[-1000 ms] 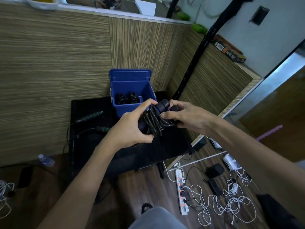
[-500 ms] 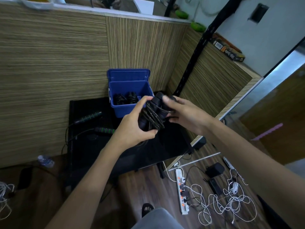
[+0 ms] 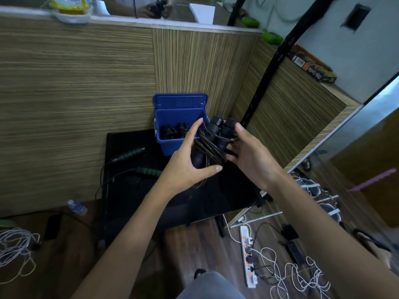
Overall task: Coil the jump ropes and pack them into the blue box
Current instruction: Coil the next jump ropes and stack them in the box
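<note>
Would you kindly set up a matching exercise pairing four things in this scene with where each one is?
Things:
1. coiled black jump rope
2. blue plastic box
3. green-banded rope handles
4. white power strip

Places:
A. wooden floor
B. loose on the black table
C. held in both hands
D. back of the table, lid open

Pairs: 1-C, 2-D, 3-B, 4-A

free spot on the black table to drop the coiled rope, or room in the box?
Bare table lies under the coiled rope that the left hand and right hand hold. The green-striped handles crowd the left. The blue box holds rope at its left; its right looks open.
</note>
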